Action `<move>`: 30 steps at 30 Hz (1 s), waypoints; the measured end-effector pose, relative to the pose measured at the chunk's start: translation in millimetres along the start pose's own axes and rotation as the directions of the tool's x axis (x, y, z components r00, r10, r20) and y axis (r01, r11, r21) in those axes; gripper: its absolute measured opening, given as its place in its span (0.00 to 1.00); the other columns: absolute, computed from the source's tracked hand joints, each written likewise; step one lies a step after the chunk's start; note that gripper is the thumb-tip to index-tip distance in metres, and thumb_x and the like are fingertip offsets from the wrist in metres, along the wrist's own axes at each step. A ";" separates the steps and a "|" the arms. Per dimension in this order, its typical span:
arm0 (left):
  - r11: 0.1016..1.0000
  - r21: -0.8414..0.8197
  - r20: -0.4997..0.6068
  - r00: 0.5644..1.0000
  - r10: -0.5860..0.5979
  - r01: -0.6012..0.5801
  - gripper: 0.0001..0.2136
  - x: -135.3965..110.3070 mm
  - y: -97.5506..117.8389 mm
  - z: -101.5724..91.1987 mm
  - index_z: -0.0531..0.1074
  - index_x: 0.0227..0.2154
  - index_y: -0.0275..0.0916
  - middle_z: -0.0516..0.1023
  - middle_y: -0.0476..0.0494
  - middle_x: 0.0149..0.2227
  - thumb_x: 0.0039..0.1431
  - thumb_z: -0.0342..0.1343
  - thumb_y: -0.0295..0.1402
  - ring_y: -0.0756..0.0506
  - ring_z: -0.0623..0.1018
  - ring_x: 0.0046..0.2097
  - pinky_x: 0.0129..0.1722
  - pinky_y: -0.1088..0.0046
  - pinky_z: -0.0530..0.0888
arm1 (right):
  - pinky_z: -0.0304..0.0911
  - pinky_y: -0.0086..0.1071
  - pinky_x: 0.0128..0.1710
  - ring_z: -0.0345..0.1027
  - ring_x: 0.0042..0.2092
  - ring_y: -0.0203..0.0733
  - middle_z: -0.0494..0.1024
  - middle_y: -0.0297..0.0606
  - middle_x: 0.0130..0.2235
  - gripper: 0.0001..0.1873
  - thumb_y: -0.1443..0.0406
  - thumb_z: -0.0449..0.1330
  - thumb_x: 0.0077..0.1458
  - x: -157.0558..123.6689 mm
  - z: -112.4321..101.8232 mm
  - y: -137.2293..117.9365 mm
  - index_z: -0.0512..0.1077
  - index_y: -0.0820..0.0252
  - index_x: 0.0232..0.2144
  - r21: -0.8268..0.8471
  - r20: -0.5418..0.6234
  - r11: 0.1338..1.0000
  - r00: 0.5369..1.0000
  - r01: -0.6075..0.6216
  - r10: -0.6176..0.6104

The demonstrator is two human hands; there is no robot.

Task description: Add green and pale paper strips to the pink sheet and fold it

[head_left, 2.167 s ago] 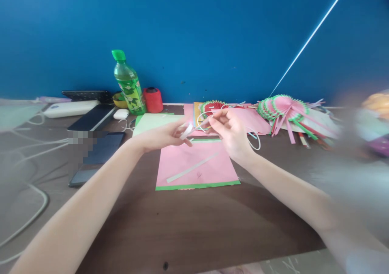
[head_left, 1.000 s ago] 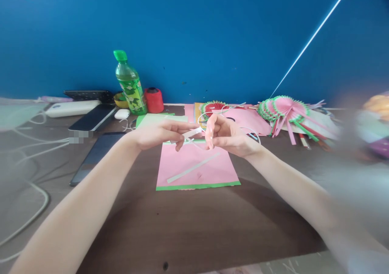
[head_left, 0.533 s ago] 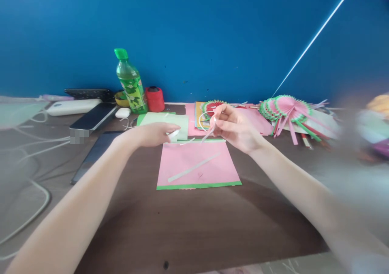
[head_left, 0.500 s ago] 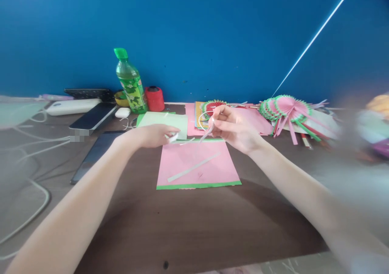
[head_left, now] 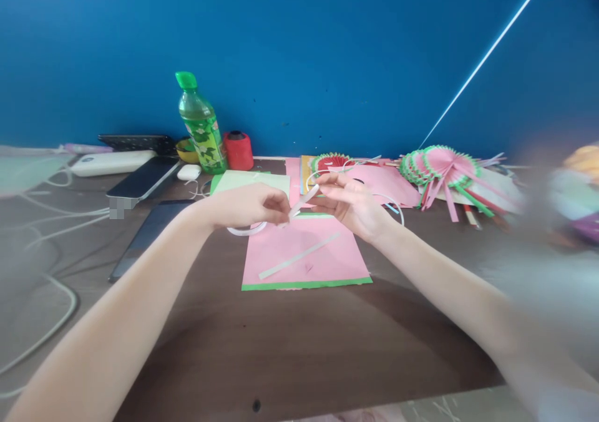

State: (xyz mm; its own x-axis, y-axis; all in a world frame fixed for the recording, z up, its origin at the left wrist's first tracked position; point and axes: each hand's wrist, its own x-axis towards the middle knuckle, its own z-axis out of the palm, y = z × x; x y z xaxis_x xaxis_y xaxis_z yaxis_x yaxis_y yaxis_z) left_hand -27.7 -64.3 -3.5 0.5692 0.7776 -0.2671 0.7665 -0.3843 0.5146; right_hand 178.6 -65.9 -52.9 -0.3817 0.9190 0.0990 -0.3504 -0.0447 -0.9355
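Note:
My left hand (head_left: 250, 205) is closed in a pinch on a thin white strip (head_left: 302, 201) that curls in a loop below my fingers. My right hand (head_left: 349, 200) is closed on the other end of that strip, which sticks up to the right of my left fingertips. Both hands hover just above the far edge of a pink sheet (head_left: 304, 253) with a green border. A second white strip (head_left: 299, 256) lies flat across the pink sheet.
On the brown table (head_left: 290, 353), a green bottle (head_left: 200, 125) and a red spool (head_left: 238, 150) stand by the blue wall. Folded pink and green paper fans (head_left: 437, 166) lie at the right. Phones (head_left: 143, 178), a white power bank (head_left: 110, 163) and white cables (head_left: 56, 216) are at the left.
My hands came closer together over the pink sheet. The strip's loop now hangs below my left hand, and my right hand has turned and gripped the strip's free end.

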 end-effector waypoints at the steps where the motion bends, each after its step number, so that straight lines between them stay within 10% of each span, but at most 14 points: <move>1: 1.000 0.001 0.019 1.000 -0.001 0.001 0.09 0.1 -0.4 0.1 0.71 0.30 0.39 0.72 0.52 0.29 0.49 0.51 0.38 0.51 0.69 0.30 0.31 0.78 0.61 | 0.67 0.35 0.40 0.72 0.35 0.38 0.74 0.33 0.32 0.14 0.65 0.64 0.43 0.0 -0.4 1.1 0.65 0.61 0.33 -0.042 -0.018 0.999 1.000 0.018 -0.019; 11: 0.999 0.028 0.295 0.955 0.037 -0.047 0.09 4.7 -11.3 5.6 0.73 0.29 0.37 0.75 0.50 0.29 0.47 0.52 0.36 0.51 0.71 0.32 0.31 0.79 0.63 | 0.64 0.31 0.34 0.70 0.30 0.38 0.75 0.37 0.26 0.09 0.64 0.64 0.42 -9.5 4.8 7.5 0.69 0.64 0.27 -0.657 0.001 0.754 1.000 0.013 -0.017; 18: 0.998 0.069 0.479 0.877 -0.033 -0.001 0.10 9.9 -5.9 18.9 0.75 0.28 0.36 0.76 0.46 0.28 0.44 0.54 0.35 0.49 0.73 0.30 0.27 0.79 0.64 | 0.63 0.28 0.31 0.68 0.30 0.35 0.74 0.34 0.27 0.04 0.70 0.60 0.42 -10.3 3.0 16.0 0.69 0.63 0.26 -0.712 0.156 0.698 0.953 -0.074 0.261; 30: 0.986 0.168 0.469 0.878 -0.096 0.018 0.08 14.2 -2.0 29.8 0.74 0.20 0.36 0.73 0.45 0.22 0.41 0.55 0.35 0.50 0.69 0.25 0.20 0.79 0.59 | 0.59 0.25 0.27 0.65 0.28 0.33 0.72 0.32 0.25 0.06 0.76 0.55 0.42 -14.1 5.7 33.9 0.67 0.63 0.24 -0.838 0.188 0.544 0.953 0.030 0.236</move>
State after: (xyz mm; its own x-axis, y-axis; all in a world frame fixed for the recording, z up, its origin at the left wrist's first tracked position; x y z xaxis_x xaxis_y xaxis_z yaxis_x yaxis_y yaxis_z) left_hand -12.3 -67.3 -32.7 0.5657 0.4860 -0.6662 0.8157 -0.4485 0.3654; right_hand 167.2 -82.6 -84.0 -0.6073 0.7920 -0.0627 0.5147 0.3321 -0.7904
